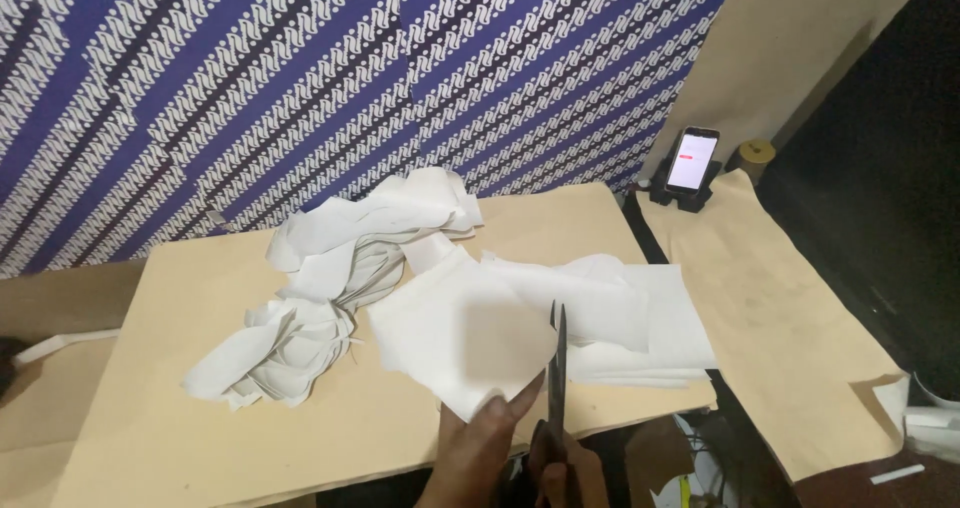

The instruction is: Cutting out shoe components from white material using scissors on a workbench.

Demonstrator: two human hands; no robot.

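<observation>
My left hand (480, 443) pinches the near corner of a white fabric piece (455, 328) and lifts it off the tan paper-covered table (150, 408). My right hand (555, 468), mostly out of view at the bottom edge, holds dark scissors (557, 368) upright, blades nearly closed, right at the edge of that fabric piece. A stack of flat white fabric pieces (640, 328) lies just right of the scissors. A loose heap of cut white pieces (320, 288) sits to the left.
Blue and white patterned cloth (350, 78) covers the back of the table. A phone (692, 160) stands lit in a dark holder at the back right, beside a small round tin (755, 153). Another tan paper sheet (790, 328) lies at the right.
</observation>
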